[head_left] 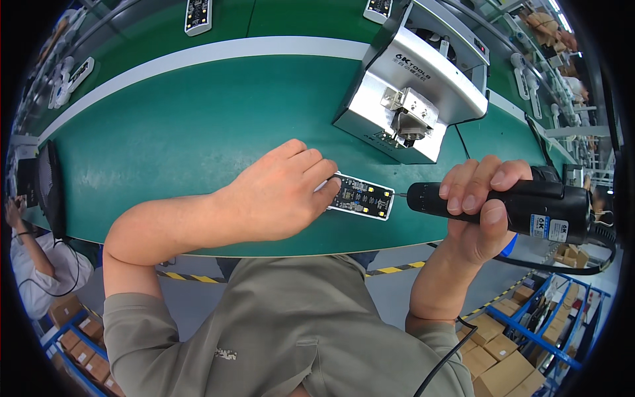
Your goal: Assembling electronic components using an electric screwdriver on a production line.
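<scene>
My left hand (291, 188) is closed on the left end of a white-edged device with a black circuit board (362, 196), its fingers covering that end. The device rests on the green bench near the front edge, and several yellowish square parts show on its board. In my right hand (486, 198) is a black electric screwdriver (539, 205), fingers wrapped around its body. It lies nearly level, and its thin bit (399, 194) points left at the device's right end. Whether the bit touches the board or a screw I cannot tell.
A silver screw feeder machine (423, 86) stands at the back right. Beyond the white strip (264, 46), similar boards (198, 16) lie on a green surface. A black cable (555, 268) trails from the screwdriver. At far left sits another person (40, 264). Cartons (496, 347) fill racks at lower right.
</scene>
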A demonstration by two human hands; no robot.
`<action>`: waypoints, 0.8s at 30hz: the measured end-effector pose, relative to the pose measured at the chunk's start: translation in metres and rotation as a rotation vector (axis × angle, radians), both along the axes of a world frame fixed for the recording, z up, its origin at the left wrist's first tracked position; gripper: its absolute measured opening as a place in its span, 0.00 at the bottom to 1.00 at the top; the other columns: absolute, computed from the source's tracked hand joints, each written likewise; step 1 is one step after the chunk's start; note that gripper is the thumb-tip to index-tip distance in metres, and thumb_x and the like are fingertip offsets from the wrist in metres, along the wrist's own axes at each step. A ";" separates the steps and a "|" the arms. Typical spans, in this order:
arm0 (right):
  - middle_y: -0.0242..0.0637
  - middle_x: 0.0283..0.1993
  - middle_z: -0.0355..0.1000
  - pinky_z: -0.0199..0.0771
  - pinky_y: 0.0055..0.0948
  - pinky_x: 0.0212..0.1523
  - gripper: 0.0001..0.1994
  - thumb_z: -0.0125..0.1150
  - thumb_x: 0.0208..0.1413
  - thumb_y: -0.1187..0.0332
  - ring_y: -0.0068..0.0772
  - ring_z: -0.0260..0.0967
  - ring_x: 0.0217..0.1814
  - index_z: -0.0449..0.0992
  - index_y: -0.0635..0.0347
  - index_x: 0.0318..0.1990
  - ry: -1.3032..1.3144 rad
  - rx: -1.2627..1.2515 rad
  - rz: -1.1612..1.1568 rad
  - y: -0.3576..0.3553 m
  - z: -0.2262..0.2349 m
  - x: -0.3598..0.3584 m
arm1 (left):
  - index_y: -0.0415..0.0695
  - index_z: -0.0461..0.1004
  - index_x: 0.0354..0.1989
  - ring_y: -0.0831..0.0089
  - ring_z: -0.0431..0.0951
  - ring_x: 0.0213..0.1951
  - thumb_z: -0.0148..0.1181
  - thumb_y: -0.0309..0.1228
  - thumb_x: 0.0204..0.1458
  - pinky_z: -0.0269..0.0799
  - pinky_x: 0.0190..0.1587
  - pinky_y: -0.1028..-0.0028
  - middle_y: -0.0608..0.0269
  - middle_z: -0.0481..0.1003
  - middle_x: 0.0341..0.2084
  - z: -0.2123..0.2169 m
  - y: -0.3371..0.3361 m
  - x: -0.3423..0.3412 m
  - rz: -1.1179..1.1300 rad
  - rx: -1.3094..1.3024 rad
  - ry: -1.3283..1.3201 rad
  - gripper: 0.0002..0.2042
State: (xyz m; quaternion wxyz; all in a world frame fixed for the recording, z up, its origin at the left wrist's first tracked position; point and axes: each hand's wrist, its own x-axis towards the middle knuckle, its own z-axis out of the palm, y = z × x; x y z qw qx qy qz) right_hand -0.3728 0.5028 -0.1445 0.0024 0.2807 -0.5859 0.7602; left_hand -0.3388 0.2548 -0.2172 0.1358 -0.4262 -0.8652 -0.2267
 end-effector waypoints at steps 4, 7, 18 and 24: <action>0.31 0.24 0.66 0.68 0.26 0.30 0.15 0.62 0.53 0.66 0.23 0.63 0.22 0.65 0.58 0.45 -0.018 0.005 0.022 -0.002 -0.001 -0.002 | 0.39 0.73 0.37 0.67 0.67 0.35 0.61 0.32 0.43 0.63 0.41 0.69 0.57 0.69 0.38 0.002 -0.002 -0.001 -0.018 -0.075 -0.085 0.14; 0.31 0.23 0.66 0.68 0.26 0.29 0.15 0.63 0.52 0.67 0.24 0.64 0.22 0.66 0.58 0.44 -0.030 0.002 0.009 -0.002 -0.002 -0.002 | 0.39 0.73 0.39 0.66 0.68 0.37 0.62 0.33 0.42 0.64 0.43 0.69 0.57 0.70 0.41 0.002 -0.002 -0.001 -0.024 -0.098 -0.116 0.16; 0.33 0.22 0.67 0.71 0.28 0.29 0.13 0.61 0.51 0.69 0.27 0.65 0.21 0.67 0.57 0.42 0.175 -0.148 -0.112 -0.018 0.028 -0.022 | 0.41 0.73 0.39 0.66 0.69 0.38 0.62 0.35 0.43 0.64 0.44 0.69 0.59 0.71 0.42 -0.008 -0.003 -0.008 -0.049 -0.082 -0.178 0.16; 0.32 0.26 0.67 0.68 0.28 0.33 0.11 0.55 0.56 0.67 0.25 0.64 0.24 0.67 0.57 0.45 0.334 -0.018 -0.013 -0.022 0.018 -0.042 | 0.42 0.73 0.39 0.66 0.69 0.38 0.63 0.36 0.42 0.64 0.43 0.70 0.60 0.72 0.42 -0.013 -0.001 -0.010 -0.041 -0.079 -0.186 0.16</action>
